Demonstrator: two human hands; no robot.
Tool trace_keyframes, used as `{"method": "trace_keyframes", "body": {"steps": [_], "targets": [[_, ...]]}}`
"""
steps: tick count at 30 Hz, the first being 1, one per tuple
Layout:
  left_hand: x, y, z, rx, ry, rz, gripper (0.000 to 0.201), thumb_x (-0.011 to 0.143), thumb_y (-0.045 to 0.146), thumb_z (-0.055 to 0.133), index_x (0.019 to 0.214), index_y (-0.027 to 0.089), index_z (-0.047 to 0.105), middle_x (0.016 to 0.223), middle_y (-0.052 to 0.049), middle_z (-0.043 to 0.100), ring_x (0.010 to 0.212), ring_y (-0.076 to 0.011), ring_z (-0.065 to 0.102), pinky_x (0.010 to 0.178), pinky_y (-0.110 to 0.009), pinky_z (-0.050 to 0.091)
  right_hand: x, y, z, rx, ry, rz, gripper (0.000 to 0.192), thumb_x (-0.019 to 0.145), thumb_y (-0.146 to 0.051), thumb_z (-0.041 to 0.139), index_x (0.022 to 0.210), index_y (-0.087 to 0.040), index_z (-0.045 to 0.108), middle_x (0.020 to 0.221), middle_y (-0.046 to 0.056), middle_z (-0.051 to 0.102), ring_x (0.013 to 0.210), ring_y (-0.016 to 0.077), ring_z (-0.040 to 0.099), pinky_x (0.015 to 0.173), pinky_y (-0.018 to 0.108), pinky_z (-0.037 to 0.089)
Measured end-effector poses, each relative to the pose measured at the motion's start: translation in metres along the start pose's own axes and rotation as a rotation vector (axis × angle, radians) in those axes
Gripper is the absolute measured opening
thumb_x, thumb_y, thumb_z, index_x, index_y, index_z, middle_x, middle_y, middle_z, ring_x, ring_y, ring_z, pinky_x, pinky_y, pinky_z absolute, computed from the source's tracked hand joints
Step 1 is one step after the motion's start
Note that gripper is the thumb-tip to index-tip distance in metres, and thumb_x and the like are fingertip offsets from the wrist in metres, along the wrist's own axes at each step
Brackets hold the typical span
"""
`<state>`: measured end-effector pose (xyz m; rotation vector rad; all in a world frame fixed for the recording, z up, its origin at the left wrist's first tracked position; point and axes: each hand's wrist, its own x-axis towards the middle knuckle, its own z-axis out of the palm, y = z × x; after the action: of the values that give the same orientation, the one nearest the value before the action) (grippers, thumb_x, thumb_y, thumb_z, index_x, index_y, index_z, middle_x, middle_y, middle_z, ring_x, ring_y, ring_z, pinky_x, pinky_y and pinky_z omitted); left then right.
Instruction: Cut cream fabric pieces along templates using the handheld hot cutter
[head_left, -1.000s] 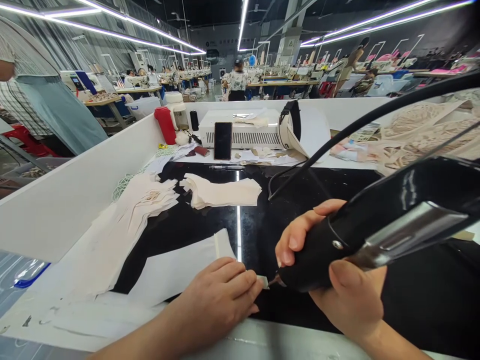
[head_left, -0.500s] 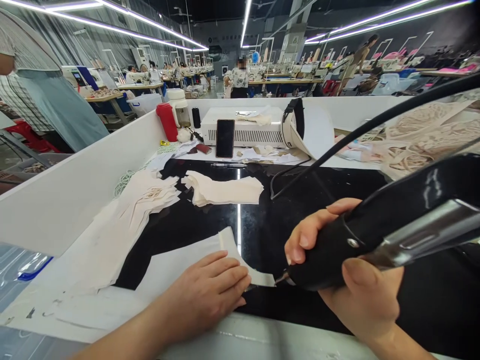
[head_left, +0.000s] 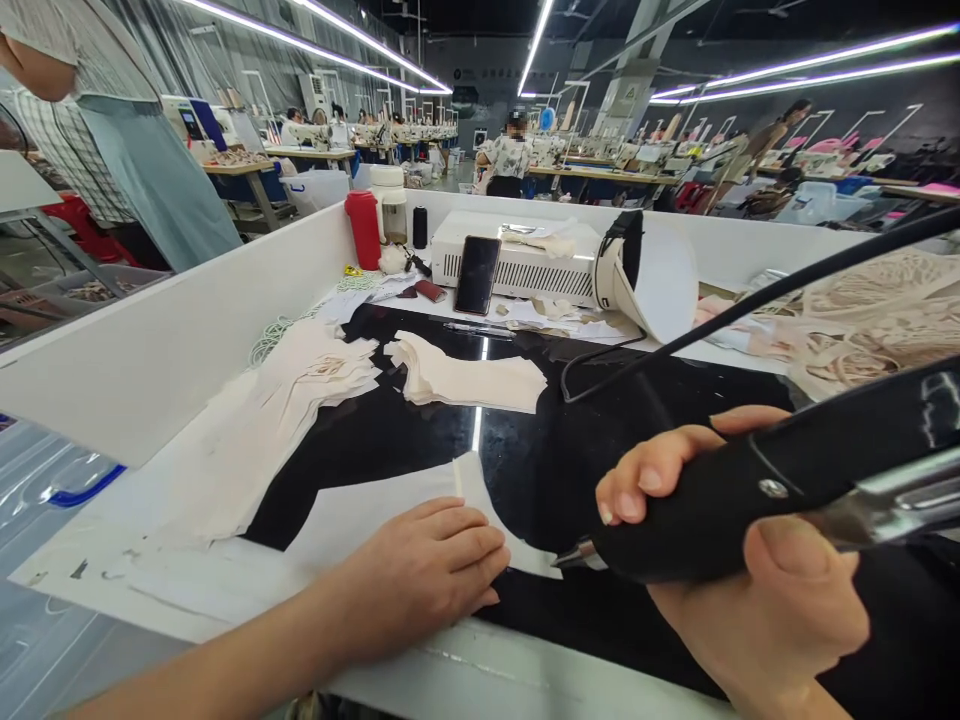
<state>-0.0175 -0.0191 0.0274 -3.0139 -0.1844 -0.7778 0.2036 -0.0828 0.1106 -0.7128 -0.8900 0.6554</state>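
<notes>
My left hand (head_left: 431, 570) lies flat on a white fabric piece (head_left: 360, 510), fingers stretched out and close together. The piece has a curved right edge and a narrow strip along it, and rests on the black glossy work surface (head_left: 525, 460). My right hand (head_left: 780, 590) is wrapped round a thick black corded hand tool (head_left: 712, 520) with a metal lever along its side. Its pointed metal tip is at the narrow right-hand corner of the fabric; whether it presses on the cloth I cannot tell. Part of the fabric is hidden under my left hand.
A cream fabric stack (head_left: 472, 372) lies behind, and a larger stack (head_left: 300, 390) at left. At the back stand a phone (head_left: 477, 275), a white vented box (head_left: 517, 250), a red bottle (head_left: 364, 230) and a visor (head_left: 652, 280). A black cable (head_left: 750, 300) crosses the right side.
The view has turned and tilted slightly. My right hand and the tool have shifted a little right in the picture, the tip still at the fabric's corner. My left hand stays flat on the piece.
</notes>
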Motion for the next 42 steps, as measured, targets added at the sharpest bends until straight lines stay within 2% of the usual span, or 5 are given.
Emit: {"method": "trace_keyframes", "body": {"steps": [9, 20, 25, 31, 42], "targets": [[-0.002, 0.015, -0.001, -0.005, -0.014, -0.004, 0.027, 0.120, 0.031, 0.060, 0.132, 0.010, 0.072, 0.121, -0.010, 0.079, 0.116, -0.0219, 0.073, 0.112, -0.037, 0.061, -0.006, 0.003, 0.019, -0.013, -0.021, -0.002, 0.042, 0.081, -0.042, 0.098, 0.110, -0.030, 0.071, 0.075, -0.005, 0.071, 0.055, 0.0178, 0.066, 0.046, 0.030, 0.058], [0.001, 0.017, 0.000, -0.010, 0.037, -0.011, 0.021, 0.118, 0.025, 0.061, 0.128, 0.011, 0.073, 0.119, -0.008, 0.079, 0.114, -0.0209, 0.072, 0.111, -0.035, 0.061, -0.007, 0.003, 0.020, -0.018, -0.018, -0.016, 0.039, 0.081, -0.039, 0.097, 0.110, -0.029, 0.072, 0.074, -0.004, 0.070, 0.055, 0.0189, 0.064, 0.046, 0.031, 0.058], [0.000, 0.017, 0.000, -0.002, 0.027, -0.002, 0.021, 0.115, 0.025, 0.068, 0.128, 0.010, 0.073, 0.119, -0.009, 0.077, 0.114, -0.0211, 0.072, 0.110, -0.036, 0.061, -0.007, 0.001, 0.019, -0.048, -0.033, 0.006, 0.037, 0.084, -0.038, 0.096, 0.109, -0.030, 0.070, 0.075, -0.004, 0.070, 0.056, 0.0191, 0.066, 0.047, 0.031, 0.059], [-0.001, 0.014, -0.001, 0.011, 0.034, 0.003, 0.023, 0.120, 0.026, 0.058, 0.125, 0.011, 0.075, 0.116, -0.009, 0.078, 0.112, -0.0206, 0.073, 0.110, -0.034, 0.061, -0.004, -0.003, 0.013, -0.055, 0.011, -0.011, 0.043, 0.078, -0.045, 0.102, 0.107, -0.030, 0.073, 0.071, -0.005, 0.071, 0.053, 0.0180, 0.063, 0.048, 0.030, 0.058], [-0.003, 0.013, 0.004, 0.017, 0.013, -0.005, 0.022, 0.117, 0.029, 0.066, 0.127, 0.010, 0.073, 0.120, -0.010, 0.077, 0.116, -0.0213, 0.073, 0.113, -0.035, 0.061, -0.006, -0.001, 0.008, -0.123, -0.014, -0.017, 0.039, 0.085, -0.043, 0.095, 0.109, -0.030, 0.068, 0.073, -0.005, 0.068, 0.055, 0.0195, 0.066, 0.049, 0.033, 0.059]]}}
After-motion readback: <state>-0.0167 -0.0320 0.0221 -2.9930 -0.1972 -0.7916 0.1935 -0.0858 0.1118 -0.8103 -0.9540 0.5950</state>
